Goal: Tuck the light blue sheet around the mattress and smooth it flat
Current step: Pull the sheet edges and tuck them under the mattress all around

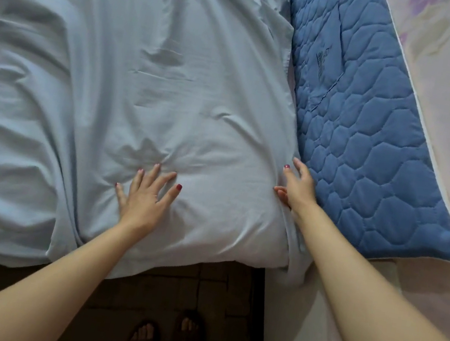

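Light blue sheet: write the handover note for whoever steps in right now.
Left hand: open, fingers spread, pressing flat on the light blue sheet near the corner.
Right hand: at the sheet's right edge, against the blue quilted pad; some fingers hidden, so its hold is unclear.
Done: sheet spread over the mattress, near right corner covered.
Left: wrinkles across the left and middle need smoothing; the near edge at left hangs loose, untucked.

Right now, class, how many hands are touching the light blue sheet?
2. The left hand presses flat on top of the light blue sheet; the right hand pushes at its edge beside the quilted blue pad.
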